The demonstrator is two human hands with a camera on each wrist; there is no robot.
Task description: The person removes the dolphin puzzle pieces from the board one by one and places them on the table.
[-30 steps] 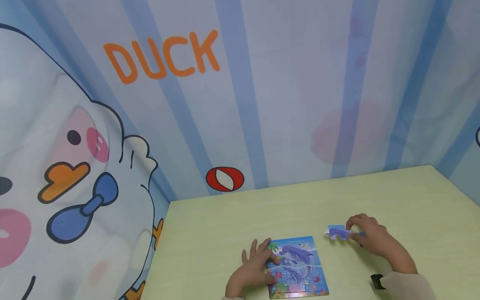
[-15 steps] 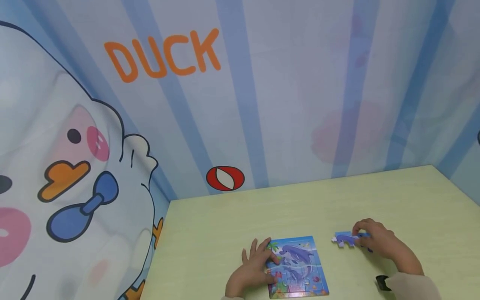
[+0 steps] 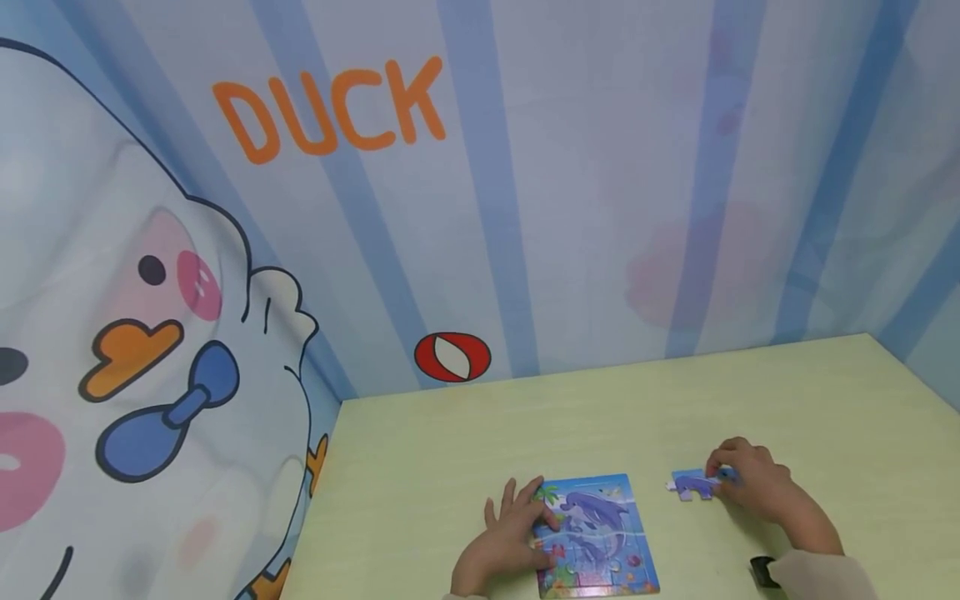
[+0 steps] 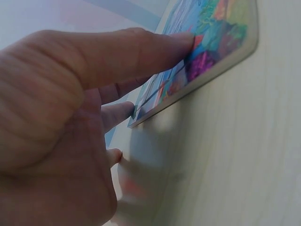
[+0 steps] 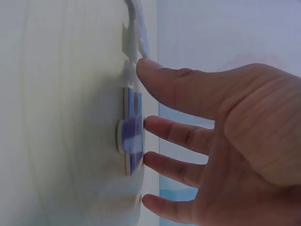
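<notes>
In the head view, my left hand (image 3: 504, 540) rests on the left edge of a framed jigsaw puzzle (image 3: 596, 533) printed with dolphins. Its fingers are spread, and the left wrist view has the thumb (image 4: 155, 52) lying on the puzzle's surface. To the right of the board, my right hand (image 3: 753, 485) pinches the right end of a blue and purple dolphin puzzle piece (image 3: 692, 483) between thumb and index finger. Under that hand's other fingers lies a second blue and purple puzzle piece (image 5: 131, 139). The index finger is hidden behind the thumb in the right wrist view.
A pale yellow table (image 3: 450, 450) bears the puzzle and pieces. Behind it hangs a striped blue cloth (image 3: 570, 183) with a printed duck at the left. A small black object (image 3: 763, 572) sits by the right sleeve (image 3: 821, 575).
My right hand has moved slightly right and toward me, and the dolphin piece has shifted with it. The left hand and the framed puzzle have stayed in place.
</notes>
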